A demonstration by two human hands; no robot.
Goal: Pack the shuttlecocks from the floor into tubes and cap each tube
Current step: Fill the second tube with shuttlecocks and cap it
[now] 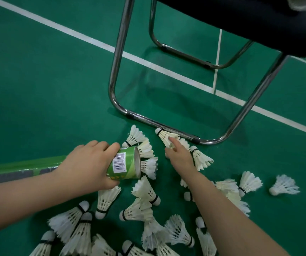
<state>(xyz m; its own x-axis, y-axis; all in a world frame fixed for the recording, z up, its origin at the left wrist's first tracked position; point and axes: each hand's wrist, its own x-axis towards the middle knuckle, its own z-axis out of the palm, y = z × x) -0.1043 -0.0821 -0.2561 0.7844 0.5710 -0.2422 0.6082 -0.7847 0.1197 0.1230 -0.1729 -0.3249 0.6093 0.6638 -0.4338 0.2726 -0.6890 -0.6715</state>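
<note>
My left hand grips a green tube near its open end, which points right; the tube lies nearly level above the floor and a barcode label faces up. My right hand reaches forward and its fingers close on the feathers of a white shuttlecock lying by the chair's metal leg. Several white shuttlecocks are scattered on the green floor below and between my arms. One lone shuttlecock lies at the right.
A chair with a chrome tube frame and a black seat stands just beyond the pile. White court lines cross the green floor. Open floor lies to the left.
</note>
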